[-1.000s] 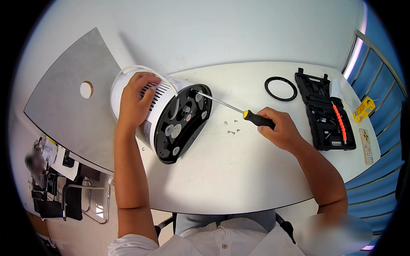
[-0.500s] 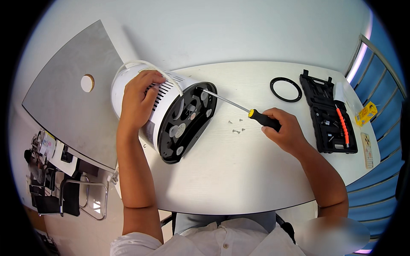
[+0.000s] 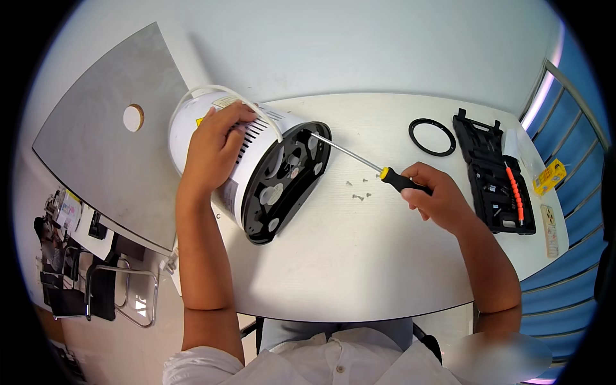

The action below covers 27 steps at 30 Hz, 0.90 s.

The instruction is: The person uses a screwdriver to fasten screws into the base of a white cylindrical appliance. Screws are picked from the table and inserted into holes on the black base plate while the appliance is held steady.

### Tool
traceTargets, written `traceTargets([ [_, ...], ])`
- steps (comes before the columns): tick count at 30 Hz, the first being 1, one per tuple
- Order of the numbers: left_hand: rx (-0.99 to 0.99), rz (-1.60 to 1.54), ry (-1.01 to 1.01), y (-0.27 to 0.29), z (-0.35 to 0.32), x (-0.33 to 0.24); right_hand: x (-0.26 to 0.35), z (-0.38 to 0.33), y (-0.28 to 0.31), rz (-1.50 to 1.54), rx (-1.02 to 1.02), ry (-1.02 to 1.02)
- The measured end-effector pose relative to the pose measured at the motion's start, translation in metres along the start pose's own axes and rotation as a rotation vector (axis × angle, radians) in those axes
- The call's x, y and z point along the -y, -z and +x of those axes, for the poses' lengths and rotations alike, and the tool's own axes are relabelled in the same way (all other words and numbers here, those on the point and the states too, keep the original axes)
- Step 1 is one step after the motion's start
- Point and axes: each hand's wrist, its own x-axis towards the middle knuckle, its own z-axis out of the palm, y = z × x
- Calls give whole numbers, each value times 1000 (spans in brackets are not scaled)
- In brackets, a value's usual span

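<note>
A white, rounded appliance (image 3: 181, 131) with side vents and a white cord-like handle lies on its side, its black underside (image 3: 292, 192) turned to the right. My left hand (image 3: 217, 146) rests on its upper side by the vents, fingers bent over and holding it. In my right hand (image 3: 443, 197) is a screwdriver (image 3: 403, 181) with a black and yellow handle, gripped with the fingers closed. Its shaft slants up to the left, and the tip meets the underside near the far rim; the exact recess is too small to make out. Several small screws (image 3: 358, 197) lie below the shaft.
A black ring (image 3: 412, 136) lies on the white table (image 3: 346, 269). Further right are an open black tool case (image 3: 478, 176) with an orange-red flexible shaft (image 3: 515, 192), a yellow box (image 3: 550, 176) and a pale remote control (image 3: 549, 231). A grey panel (image 3: 90, 141) stands left, a metal railing right.
The right hand and screwdriver handle have shifted slightly right, and the fingers have changed their grip on the handle. The tip stays at the underside. The whole view has moved a little.
</note>
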Motion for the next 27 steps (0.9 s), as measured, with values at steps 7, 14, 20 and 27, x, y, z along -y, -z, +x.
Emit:
traceTargets([
  [7, 21, -15, -11, 1, 1, 1, -20, 15, 13, 395, 152, 2],
  [14, 40, 49, 19, 2, -1, 3, -18, -2, -22, -818, -572, 765],
  [20, -32, 42, -57, -1, -3, 3, -10, -6, -15, -396, -358, 352],
  [27, -9, 46, -29, 2, -3, -4, -2, 0, 3, 197, 61, -121],
])
